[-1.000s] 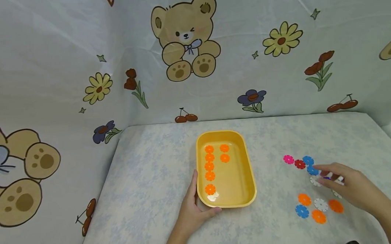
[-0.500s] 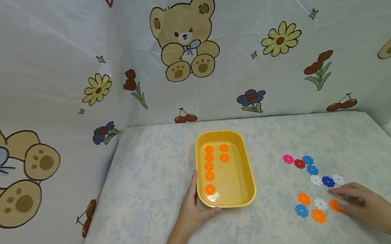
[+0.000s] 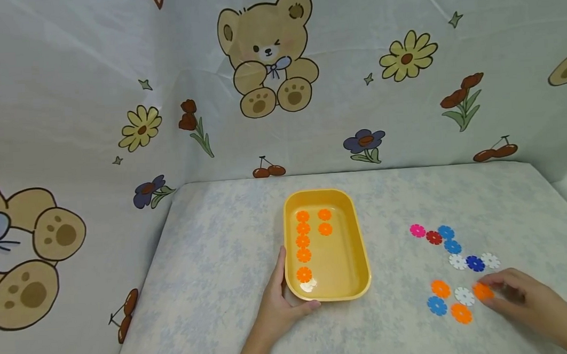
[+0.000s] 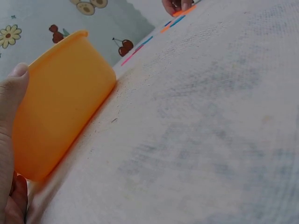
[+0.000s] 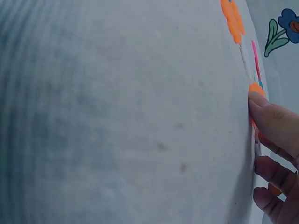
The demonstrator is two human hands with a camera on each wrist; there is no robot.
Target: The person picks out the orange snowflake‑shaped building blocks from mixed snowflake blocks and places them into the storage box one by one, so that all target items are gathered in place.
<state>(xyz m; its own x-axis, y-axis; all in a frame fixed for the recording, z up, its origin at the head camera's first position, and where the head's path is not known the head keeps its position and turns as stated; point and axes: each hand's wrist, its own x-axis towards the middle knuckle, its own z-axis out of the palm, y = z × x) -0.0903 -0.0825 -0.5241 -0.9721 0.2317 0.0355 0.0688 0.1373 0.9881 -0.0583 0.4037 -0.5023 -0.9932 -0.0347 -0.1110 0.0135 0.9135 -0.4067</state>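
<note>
The yellow tray (image 3: 362,253), holding orange discs (image 3: 303,241), is gripped at its near-left corner by the left hand (image 3: 277,305). Rightward, an orange disc (image 3: 482,291) among scattered discs (image 3: 453,261) is pinched by the right hand (image 3: 523,295) on the table (image 3: 221,266).

The person's left hand (image 3: 279,305) lay low and to the left, the forearm coming up from the bottom edge. Its thumb (image 4: 11,100) stood straight up while the fingers curled round to the right in a loose grip. The right hand (image 3: 520,292) was stretched out from the lower right corner, palm down, wrist low. Its fingers (image 5: 273,122) were bent and drawn together at the tips, pinching. Both forearms were bare, and the two hands were well apart.
</note>
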